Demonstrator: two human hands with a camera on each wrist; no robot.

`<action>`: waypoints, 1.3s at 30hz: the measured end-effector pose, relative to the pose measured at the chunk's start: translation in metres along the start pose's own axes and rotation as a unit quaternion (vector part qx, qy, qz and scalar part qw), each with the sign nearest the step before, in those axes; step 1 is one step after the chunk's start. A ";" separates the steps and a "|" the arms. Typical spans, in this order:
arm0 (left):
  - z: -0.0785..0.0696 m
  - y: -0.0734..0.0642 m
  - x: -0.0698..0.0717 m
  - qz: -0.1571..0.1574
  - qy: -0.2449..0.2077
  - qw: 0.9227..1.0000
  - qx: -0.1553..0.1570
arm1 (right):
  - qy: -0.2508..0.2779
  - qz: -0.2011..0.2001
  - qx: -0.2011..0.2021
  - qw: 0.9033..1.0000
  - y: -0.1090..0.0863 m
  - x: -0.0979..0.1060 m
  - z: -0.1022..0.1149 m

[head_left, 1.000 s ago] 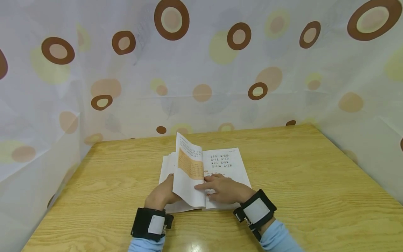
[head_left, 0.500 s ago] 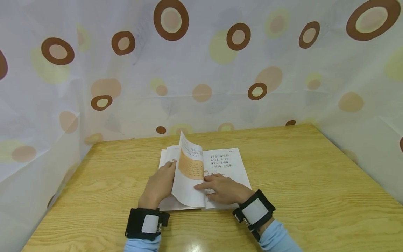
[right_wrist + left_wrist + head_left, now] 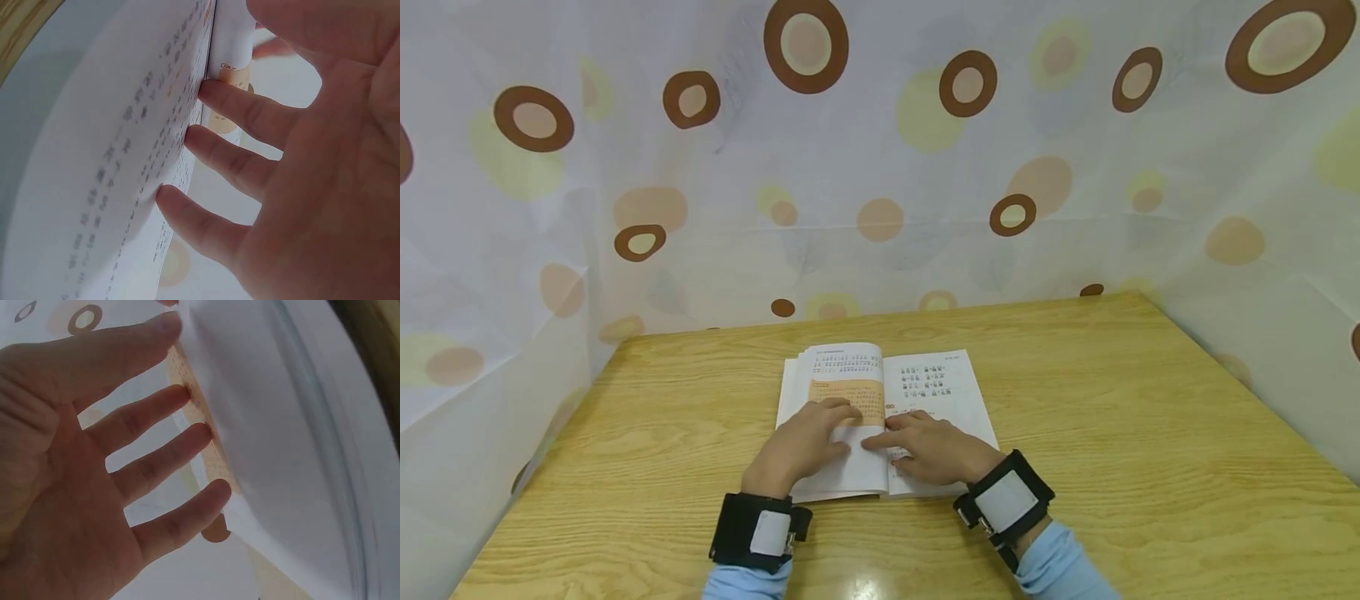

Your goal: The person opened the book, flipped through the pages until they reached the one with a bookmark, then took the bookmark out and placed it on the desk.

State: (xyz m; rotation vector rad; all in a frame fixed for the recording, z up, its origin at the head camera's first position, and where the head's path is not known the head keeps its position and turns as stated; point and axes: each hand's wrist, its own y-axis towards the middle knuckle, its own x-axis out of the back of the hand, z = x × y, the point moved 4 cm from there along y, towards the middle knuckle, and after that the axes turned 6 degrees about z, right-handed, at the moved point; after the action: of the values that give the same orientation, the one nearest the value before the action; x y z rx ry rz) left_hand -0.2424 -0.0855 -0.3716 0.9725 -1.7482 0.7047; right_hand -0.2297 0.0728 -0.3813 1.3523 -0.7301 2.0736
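Observation:
An open book (image 3: pixel 936 379) lies on the wooden table, its left page showing an orange text block and its right page printed with dark characters. My left hand (image 3: pixel 801 446) rests on the left page, fingers spread; in the left wrist view its fingertips (image 3: pixel 215 490) touch the paper. On the right page near the spine lies my right hand (image 3: pixel 936 450), its index finger reaching across to the left page. The right wrist view shows several spread fingers (image 3: pixel 209 222) pressing the printed page with their tips. Neither hand grips anything.
The wooden table (image 3: pixel 1112 417) extends around the book on all sides. Behind and beside it hangs a white sheet (image 3: pixel 880 150) with brown, yellow and peach dots. Black straps (image 3: pixel 1007 500) circle both wrists above light blue sleeves (image 3: pixel 1063 567).
The raised page has come down flat on the left side. My left hand has shifted from beside that page onto its top, while my right hand has stayed in place.

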 end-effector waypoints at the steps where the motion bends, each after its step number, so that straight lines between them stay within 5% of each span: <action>1: 0.000 0.000 -0.003 0.011 -0.002 1.000 0.002 | -0.002 -0.002 0.002 1.000 0.000 0.000 0.000; 7: 0.000 0.001 -0.009 0.032 0.006 0.999 0.034 | -0.012 -0.009 0.008 1.000 -0.001 0.002 0.003; 25: 0.000 -0.001 -0.013 0.071 -0.025 0.995 0.058 | -0.010 -0.007 0.006 1.000 -0.001 0.000 -0.001; 31: -0.002 -0.001 -0.011 0.078 -0.020 0.995 0.064 | -0.003 -0.017 -0.051 0.999 -0.004 0.005 -0.014; 39: -0.001 0.001 -0.012 0.080 -0.021 0.994 0.066 | -0.025 -0.053 -0.164 0.985 -0.026 0.018 -0.053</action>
State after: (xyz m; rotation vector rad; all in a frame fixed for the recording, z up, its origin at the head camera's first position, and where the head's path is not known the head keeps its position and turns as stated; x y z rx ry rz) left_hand -0.2401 -0.0810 -0.3825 0.9480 -1.8490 0.9180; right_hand -0.2511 0.1313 -0.3792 1.2310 -0.9526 1.7512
